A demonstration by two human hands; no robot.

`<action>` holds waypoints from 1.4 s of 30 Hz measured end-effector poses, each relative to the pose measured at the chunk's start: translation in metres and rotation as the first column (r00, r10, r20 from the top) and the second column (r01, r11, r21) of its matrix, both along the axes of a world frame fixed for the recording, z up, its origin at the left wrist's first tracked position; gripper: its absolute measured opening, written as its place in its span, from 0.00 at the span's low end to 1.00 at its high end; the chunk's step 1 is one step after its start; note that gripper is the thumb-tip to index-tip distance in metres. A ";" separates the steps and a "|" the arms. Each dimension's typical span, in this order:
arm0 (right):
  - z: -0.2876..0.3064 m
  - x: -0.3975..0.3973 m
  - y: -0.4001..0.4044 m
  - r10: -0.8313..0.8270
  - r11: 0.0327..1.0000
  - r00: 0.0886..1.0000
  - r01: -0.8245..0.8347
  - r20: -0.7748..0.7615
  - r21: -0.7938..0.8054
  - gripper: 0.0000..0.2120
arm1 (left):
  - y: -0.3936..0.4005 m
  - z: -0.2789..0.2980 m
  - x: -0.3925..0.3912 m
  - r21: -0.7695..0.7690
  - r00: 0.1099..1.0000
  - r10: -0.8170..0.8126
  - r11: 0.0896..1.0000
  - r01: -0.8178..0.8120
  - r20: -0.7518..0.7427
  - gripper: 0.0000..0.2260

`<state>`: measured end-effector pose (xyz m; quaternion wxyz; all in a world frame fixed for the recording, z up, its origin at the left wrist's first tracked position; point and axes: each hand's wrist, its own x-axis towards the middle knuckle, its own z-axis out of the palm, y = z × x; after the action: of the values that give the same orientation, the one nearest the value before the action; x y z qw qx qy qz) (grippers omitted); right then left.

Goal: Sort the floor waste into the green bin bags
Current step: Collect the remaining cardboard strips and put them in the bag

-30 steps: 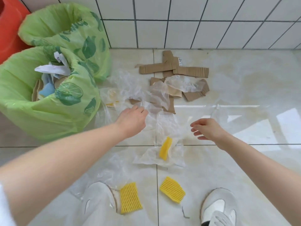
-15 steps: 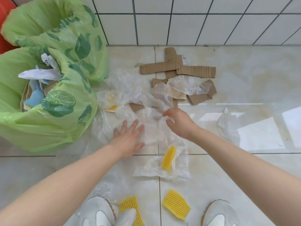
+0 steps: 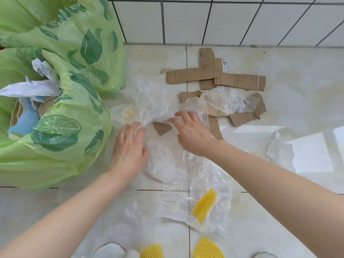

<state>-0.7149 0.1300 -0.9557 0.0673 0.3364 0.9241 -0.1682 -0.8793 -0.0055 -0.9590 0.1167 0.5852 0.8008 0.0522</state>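
Both hands farther in, left hand (image 3: 128, 148) flat, right hand (image 3: 191, 133) pinching clear plastic (image 3: 150, 101); open floor (image 3: 297, 108) rightward

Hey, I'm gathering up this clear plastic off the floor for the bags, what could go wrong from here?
The small cardboard scrap lies between your left hand and right hand, so it may get scooped up with the clear plastic film. The yellow foam piece rests on another sheet nearer your feet and could ride along unsorted.

Clear plastic wrap (image 3: 154, 101), cardboard strips (image 3: 219, 75), yellow foam (image 3: 204, 205) strewn on floor beside green bags (image 3: 78, 108).
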 end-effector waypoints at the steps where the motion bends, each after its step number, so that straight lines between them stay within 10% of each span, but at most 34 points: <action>1: -0.002 -0.006 0.002 0.032 0.999 0.999 -0.032 0.014 0.041 0.30 | 0.008 0.000 -0.009 -0.014 0.999 0.033 0.999 -0.034 -0.026 0.27; 7: -0.014 -0.041 0.029 0.337 0.895 0.889 -0.405 0.311 0.188 0.30 | 0.041 -0.007 -0.035 -0.285 0.993 0.113 0.952 -0.113 -0.017 0.36; 15: -0.009 -0.050 0.080 -0.085 0.972 0.949 0.011 0.303 0.237 0.25 | 0.019 -0.020 -0.017 -0.223 0.998 0.014 0.975 0.001 0.064 0.28; 18: -0.010 -0.048 0.069 -0.072 0.958 0.973 0.006 0.219 0.287 0.23 | 0.001 -0.015 -0.004 -0.045 0.996 -0.071 0.996 0.073 0.049 0.19; 22: -0.017 -0.040 0.051 -0.027 0.958 0.989 -0.016 0.147 0.287 0.23 | -0.007 0.000 0.002 0.022 0.942 0.216 0.973 -0.229 0.257 0.09; 30: -0.014 -0.030 0.052 0.054 0.963 0.962 -0.121 0.268 0.240 0.27 | -0.009 0.005 -0.008 -0.095 0.924 0.381 0.922 -0.376 0.036 0.12; 34: -0.006 -0.030 0.058 -0.119 0.972 0.917 0.029 0.380 0.234 0.28 | -0.015 -0.002 -0.005 -0.325 0.965 0.261 0.915 -0.239 0.026 0.31; 42: -0.013 -0.043 0.033 0.160 0.985 0.964 -0.171 0.211 0.034 0.25 | -0.012 -0.006 -0.002 -0.282 0.960 -0.279 0.919 0.275 0.029 0.31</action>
<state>-0.7575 0.1632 -0.9691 0.1684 0.2754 0.9410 -0.1017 -0.8812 -0.0178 -0.9646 0.2005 0.6701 0.7098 -0.0833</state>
